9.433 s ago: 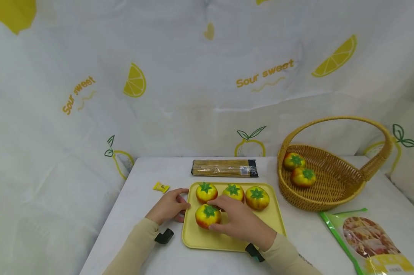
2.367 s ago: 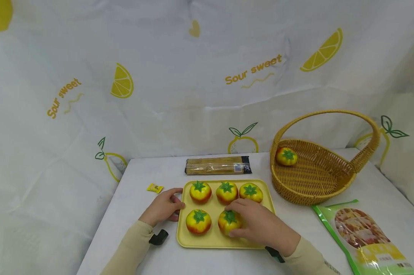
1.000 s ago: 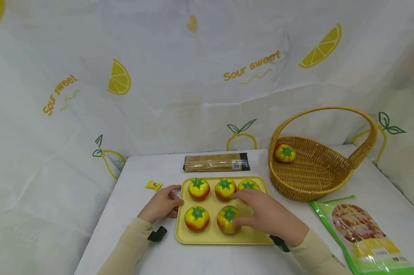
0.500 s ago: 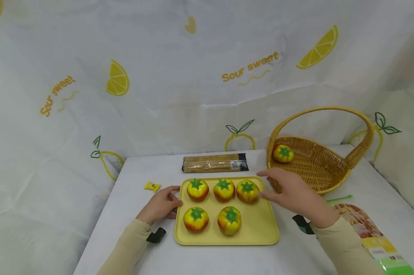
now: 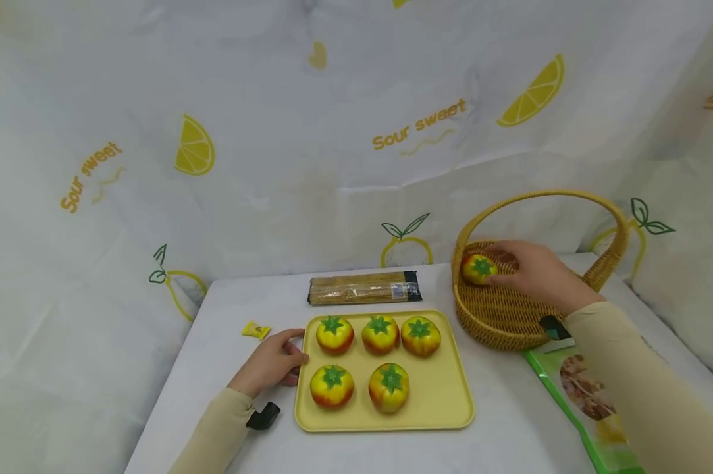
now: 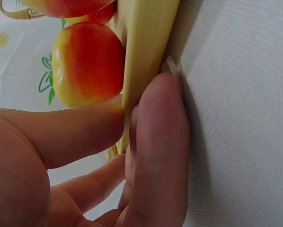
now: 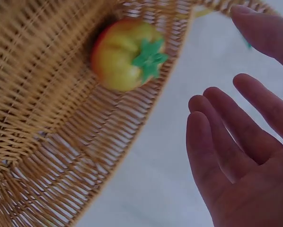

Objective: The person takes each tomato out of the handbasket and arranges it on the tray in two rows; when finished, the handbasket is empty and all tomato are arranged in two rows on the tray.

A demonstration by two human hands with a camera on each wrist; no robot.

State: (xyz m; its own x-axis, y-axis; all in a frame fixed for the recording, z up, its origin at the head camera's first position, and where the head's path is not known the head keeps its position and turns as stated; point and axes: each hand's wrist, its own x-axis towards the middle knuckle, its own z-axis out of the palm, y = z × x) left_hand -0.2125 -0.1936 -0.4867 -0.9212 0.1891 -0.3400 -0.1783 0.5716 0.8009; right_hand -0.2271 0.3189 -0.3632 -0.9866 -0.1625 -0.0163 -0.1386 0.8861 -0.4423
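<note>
My left hand point(image 5: 270, 362) holds the left edge of a yellow tray point(image 5: 439, 398). In the left wrist view its thumb and fingers pinch the tray's rim point(image 6: 144, 52). Several yellow-red toy tomatoes with green star-shaped tops sit on the tray, three at the back and two in front, one of them the front right tomato point(image 5: 388, 388). Over the wicker basket point(image 5: 492, 316), my right hand point(image 5: 530, 273) has its fingers spread beside the one tomato point(image 5: 479, 268) inside. The right wrist view shows a gap between those fingers and that tomato point(image 7: 125, 56).
A clear pack of thin tan sticks point(image 5: 362, 288) lies behind the tray. Left of the tray is a small yellow wrapped sweet point(image 5: 255, 330). A green-edged food bag point(image 5: 587, 388) lies in front of the basket, partly under my right forearm. The basket's tall handle point(image 5: 546, 193) arches above it.
My right hand has let go of the tomato at the tray's front and moved right and back into the basket. One basket tomato went onto the tray earlier. The left hand stays at the tray.
</note>
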